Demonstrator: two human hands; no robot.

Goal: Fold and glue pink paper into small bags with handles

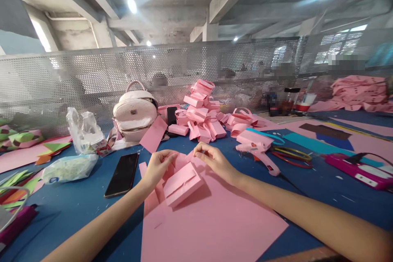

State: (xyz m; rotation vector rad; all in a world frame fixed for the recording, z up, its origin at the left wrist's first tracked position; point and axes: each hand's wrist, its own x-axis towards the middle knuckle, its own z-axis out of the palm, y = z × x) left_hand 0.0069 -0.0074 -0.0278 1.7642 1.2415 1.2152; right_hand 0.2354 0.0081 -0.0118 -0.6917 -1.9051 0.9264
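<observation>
My left hand (160, 166) is closed, its fingers pinching pink paper at the far left side of a small folded pink paper box (183, 185). My right hand (211, 159) is closed too, thumb and forefinger pinching a pink paper strip (189, 156) near the box's far edge. The box tilts above a large pink paper sheet (215, 221) and throws a shadow on it. Whether both hands hold the same strip I cannot tell. Just right of my right hand lies a pink glue gun (259, 153).
A black phone (121, 175) lies left of the sheet. Behind stand a white backpack (135, 112) and a pile of pink paper boxes (202, 114). A plastic bag (70, 168) is at the left, a magenta power strip (360, 172) at the right. A perforated metal partition (184, 63) closes the back.
</observation>
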